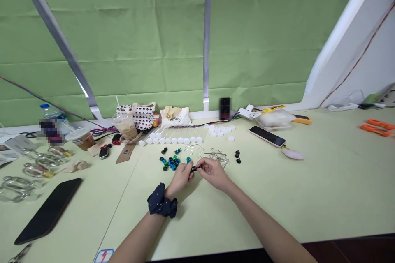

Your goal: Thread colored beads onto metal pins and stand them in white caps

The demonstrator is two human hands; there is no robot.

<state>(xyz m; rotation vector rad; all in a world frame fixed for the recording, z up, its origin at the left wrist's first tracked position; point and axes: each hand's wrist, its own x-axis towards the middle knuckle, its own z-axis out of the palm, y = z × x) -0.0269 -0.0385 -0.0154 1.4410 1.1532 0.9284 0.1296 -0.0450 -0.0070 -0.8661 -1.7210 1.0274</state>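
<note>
My left hand (182, 177) and my right hand (213, 172) meet over the pale green table (308, 197), both pinched on a small black part (194, 168) held between them. A dark polka-dot scrunchie (162, 206) sits on my left wrist. Just beyond my fingers lie a cluster of blue, green and black beads (170, 162), a pile of bent metal wire clips (218, 156) and two small black pieces (237, 156). A row of white caps (173, 139) lines up farther back.
A phone (268, 136) lies at back right, a black phone (49, 209) at front left. Drink cups (126, 125), a patterned bag (140, 114), a water bottle (51, 120), plastic-wrapped items (37, 164) and orange tools (378, 127) ring the table; a green curtain hangs behind.
</note>
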